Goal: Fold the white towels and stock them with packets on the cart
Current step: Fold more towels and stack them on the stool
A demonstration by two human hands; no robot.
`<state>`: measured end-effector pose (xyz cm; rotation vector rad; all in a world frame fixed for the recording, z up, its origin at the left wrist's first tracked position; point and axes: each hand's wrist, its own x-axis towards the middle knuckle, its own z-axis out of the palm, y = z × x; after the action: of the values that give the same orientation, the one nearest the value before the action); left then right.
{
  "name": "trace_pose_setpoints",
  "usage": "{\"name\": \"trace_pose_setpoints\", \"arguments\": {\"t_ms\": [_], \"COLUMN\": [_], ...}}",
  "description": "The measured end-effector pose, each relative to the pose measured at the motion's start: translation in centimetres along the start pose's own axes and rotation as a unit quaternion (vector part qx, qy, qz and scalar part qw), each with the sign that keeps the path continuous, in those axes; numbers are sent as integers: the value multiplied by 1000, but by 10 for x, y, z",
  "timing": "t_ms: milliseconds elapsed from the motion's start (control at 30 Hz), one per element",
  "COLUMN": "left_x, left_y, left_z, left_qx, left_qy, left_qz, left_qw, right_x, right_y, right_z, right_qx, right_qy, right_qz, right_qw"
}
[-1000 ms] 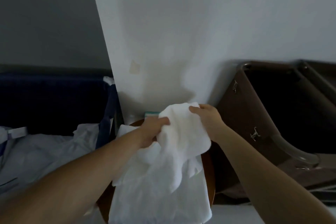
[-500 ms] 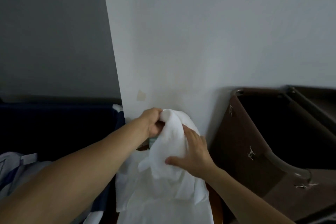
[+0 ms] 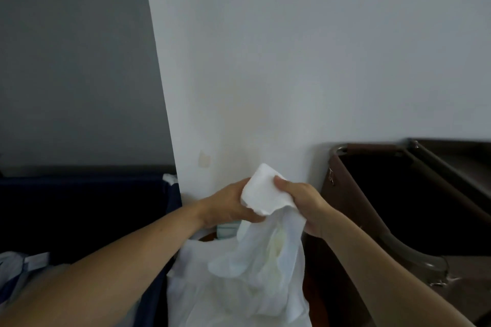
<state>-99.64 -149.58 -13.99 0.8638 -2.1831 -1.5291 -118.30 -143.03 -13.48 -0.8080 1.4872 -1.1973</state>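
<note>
Both hands, left hand [image 3: 231,203] and right hand [image 3: 305,204], grip the towel [image 3: 265,194] edge

The white towel [image 3: 265,195] is up in the air, unfolded, pinched at its top between the left hand [image 3: 228,204] and the right hand [image 3: 305,204]. Its upper end stands as a small, smooth, flat flap between the two grips, tilted slightly leftward. The rest hangs below the hands in loose, crumpled folds, with a faint yellowish patch near the middle. The hanging end overlaps a lower towel [image 3: 210,297], also white and rumpled, which lies spread out directly beneath it
</note>
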Motion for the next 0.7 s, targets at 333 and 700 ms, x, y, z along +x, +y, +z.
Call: {"name": "trace_pose_setpoints", "arguments": {"t_ms": [333, 700], "left_x": [7, 21], "left_y": [27, 27], "left_z": [3, -1], "left_qx": [95, 10], "left_qy": [171, 184], "left_qz": [143, -13], "left_qw": [970, 983], "right_x": [-4, -22], "right_y": [1, -31], "right_z": [-9, -3], "right_qx": [-102, -292], "right_qy": [-49, 94], "right_qz": [27, -281], "right_qw": [993, 909]}}
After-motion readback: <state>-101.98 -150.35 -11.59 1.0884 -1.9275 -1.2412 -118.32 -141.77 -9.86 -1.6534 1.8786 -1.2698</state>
